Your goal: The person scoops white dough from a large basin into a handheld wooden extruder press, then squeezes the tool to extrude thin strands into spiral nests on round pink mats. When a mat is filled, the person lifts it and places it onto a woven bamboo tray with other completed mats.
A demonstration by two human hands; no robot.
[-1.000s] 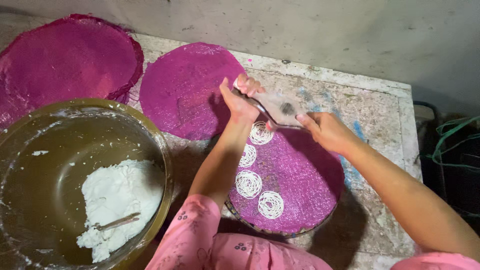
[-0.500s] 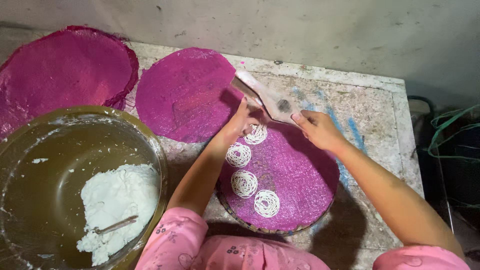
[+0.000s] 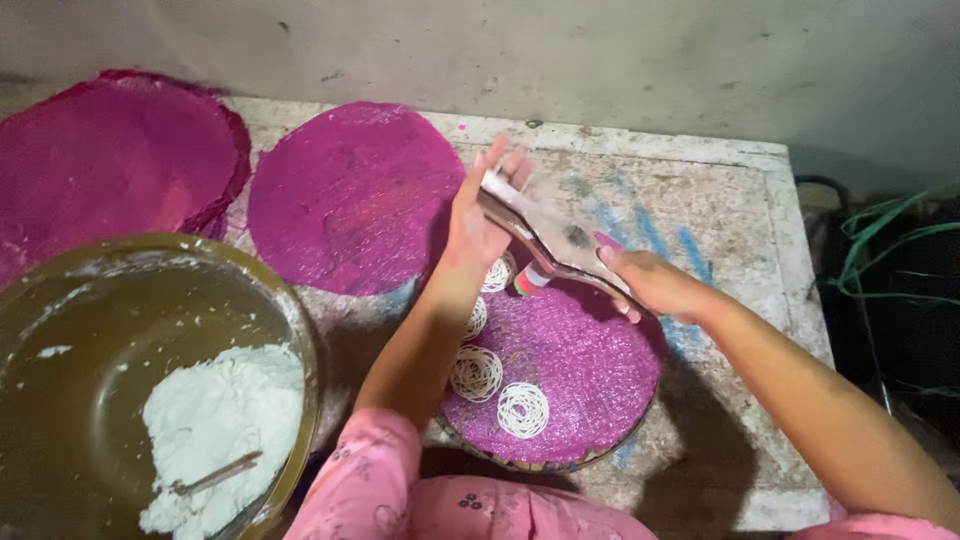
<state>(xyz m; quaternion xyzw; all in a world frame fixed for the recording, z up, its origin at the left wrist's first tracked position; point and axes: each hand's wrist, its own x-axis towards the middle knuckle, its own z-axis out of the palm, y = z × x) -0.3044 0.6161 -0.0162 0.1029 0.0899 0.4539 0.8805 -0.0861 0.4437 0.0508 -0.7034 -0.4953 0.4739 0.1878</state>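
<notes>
A long-handled metal press (image 3: 540, 250) hangs over the far edge of a round magenta woven mat (image 3: 590, 370). My left hand (image 3: 480, 215) grips its far handle end and my right hand (image 3: 655, 285) grips the near handle end. Several white coiled noodle nests (image 3: 478, 373) lie in a row along the mat's left side, partly hidden by my left forearm. The nearest nest (image 3: 523, 410) sits at the mat's front.
A large bowl (image 3: 290, 330) at the front left holds white dough (image 3: 215, 420) with a spoon in it. Two more magenta mats (image 3: 350, 195) (image 3: 110, 160) lie at the back left of the worn stone table (image 3: 740, 200). A wall stands behind.
Both hands have turned the press, its handles swinging from pointing right toward lying diagonally. Another noodle coil has appeared at the far end of the row.
</notes>
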